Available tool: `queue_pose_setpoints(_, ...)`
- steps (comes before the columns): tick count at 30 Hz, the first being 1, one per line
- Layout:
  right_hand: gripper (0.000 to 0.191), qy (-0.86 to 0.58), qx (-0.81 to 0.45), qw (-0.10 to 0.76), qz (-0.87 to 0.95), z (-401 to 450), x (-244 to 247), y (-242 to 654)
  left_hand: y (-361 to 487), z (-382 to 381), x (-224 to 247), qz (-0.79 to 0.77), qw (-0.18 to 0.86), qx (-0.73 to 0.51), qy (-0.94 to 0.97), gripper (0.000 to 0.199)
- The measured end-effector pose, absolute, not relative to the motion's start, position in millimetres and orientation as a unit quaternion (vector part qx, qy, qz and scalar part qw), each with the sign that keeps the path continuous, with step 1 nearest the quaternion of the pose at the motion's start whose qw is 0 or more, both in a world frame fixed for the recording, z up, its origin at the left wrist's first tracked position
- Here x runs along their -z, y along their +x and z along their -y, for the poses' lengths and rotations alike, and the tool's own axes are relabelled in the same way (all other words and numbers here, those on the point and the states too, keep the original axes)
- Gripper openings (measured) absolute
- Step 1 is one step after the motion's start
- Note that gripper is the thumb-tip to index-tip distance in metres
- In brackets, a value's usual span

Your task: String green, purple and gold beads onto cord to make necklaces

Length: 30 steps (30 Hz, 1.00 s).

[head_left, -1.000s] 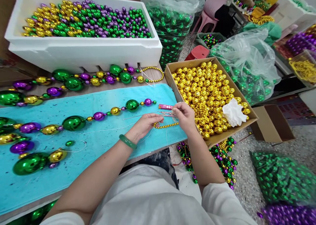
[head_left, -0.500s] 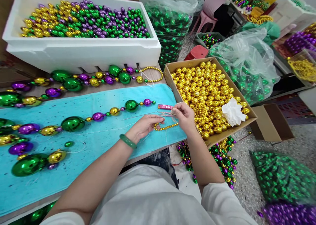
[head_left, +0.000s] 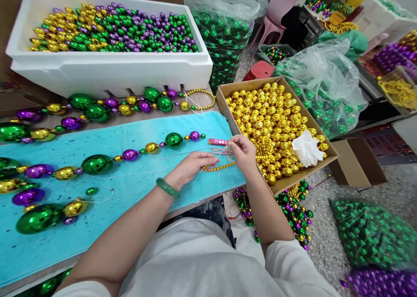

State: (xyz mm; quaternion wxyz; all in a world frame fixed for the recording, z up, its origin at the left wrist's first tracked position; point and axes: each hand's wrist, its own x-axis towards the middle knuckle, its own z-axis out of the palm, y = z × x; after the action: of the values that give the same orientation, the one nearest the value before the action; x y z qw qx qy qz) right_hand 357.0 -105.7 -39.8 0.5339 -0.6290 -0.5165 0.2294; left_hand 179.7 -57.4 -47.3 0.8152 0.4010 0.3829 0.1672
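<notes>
My left hand (head_left: 195,163), with a green bangle (head_left: 167,187) on its wrist, is closed in a pinch on thin white thread (head_left: 223,151). Across from it, my right hand (head_left: 241,153) pinches the same thread, which stretches between the two. A short strand of small gold beads (head_left: 221,167) hangs below, close to the left fingers. Behind the fingers lie a pink lighter (head_left: 216,141) and what looks like small thread snips, partly hidden. A long thin needle (head_left: 182,154) rests on the blue cloth (head_left: 137,201). Left of it runs a strand of green, purple and gold beads (head_left: 130,154).
Along the back stands a white foam box (head_left: 114,67) of mixed beads. A cardboard box (head_left: 304,175) of gold beads with a crumpled white tissue (head_left: 306,148) borders my right hand. Bags of green beads (head_left: 374,232) sit on the floor, and another bead strand (head_left: 125,109) lies behind the cloth.
The thread now shows stretched between my hands at a slant. Both hands have hardly moved, and the view has shifted very slightly.
</notes>
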Motion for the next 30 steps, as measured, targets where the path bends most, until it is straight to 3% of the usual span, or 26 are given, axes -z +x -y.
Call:
queue_pose_setpoints(6, 0.014, -0.635, -0.245, 0.531, 0.505, 106, 43, 355, 179, 60, 47, -0.400, 0.769, -0.194, 0.460, 0.025)
queue_pose_setpoints(16, 0.013, -0.631, -0.247, 0.539, 0.501, 108, 42, 353, 179, 61, 48, -0.389, 0.815, -0.231, 0.362, 0.030)
queue_pose_setpoints(22, 0.011, -0.645, -0.217, 0.531, 0.505, 107, 46, 355, 180, 60, 43, -0.400, 0.807, -0.217, 0.376, 0.023)
queue_pose_setpoints(27, 0.012, -0.650, -0.130, 0.465, 0.587, 114, 53, 341, 188, 62, 37, -0.368, 0.858, -0.301, 0.193, 0.015)
queue_pose_setpoints(30, 0.015, -0.634, -0.085, 0.395, 0.660, 121, 53, 329, 194, 64, 39, -0.386, 0.824, -0.355, 0.214, 0.016)
